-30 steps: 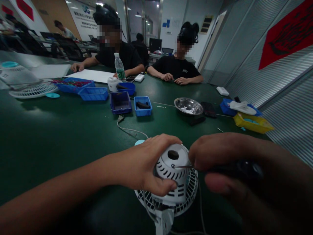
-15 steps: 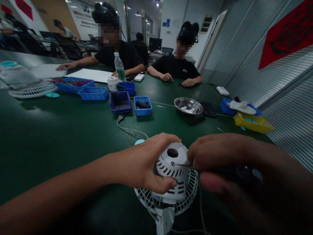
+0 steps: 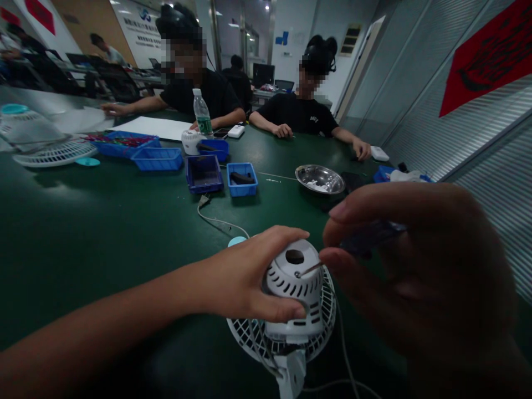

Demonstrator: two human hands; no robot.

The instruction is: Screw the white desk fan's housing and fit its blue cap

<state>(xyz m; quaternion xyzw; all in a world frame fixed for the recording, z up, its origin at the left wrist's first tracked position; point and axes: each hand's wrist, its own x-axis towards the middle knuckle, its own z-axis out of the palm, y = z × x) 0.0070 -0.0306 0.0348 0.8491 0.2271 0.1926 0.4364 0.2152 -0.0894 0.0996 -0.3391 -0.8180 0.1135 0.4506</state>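
Note:
A small white fan (image 3: 293,299) lies face down on the green table (image 3: 103,221), its slotted motor housing pointing up. My left hand (image 3: 245,277) is wrapped round the housing and steadies it. My right hand (image 3: 415,266) is closed round a screwdriver (image 3: 310,270) with a dark handle. The thin metal tip sits in a screw hole on top of the housing, next to a dark oval opening. The fan's white cord (image 3: 220,220) trails across the table behind it.
Several blue bins (image 3: 203,173) and a steel bowl (image 3: 320,178) stand mid-table. Another white fan (image 3: 37,141) lies at far left. A water bottle (image 3: 202,115) stands near two seated people in black across the table, with white paper in front of them.
My right hand has risen and tilted, so the screwdriver now slants down into the screw hole. The far person's hand has reached out to the right. My left hand has stayed on the housing.

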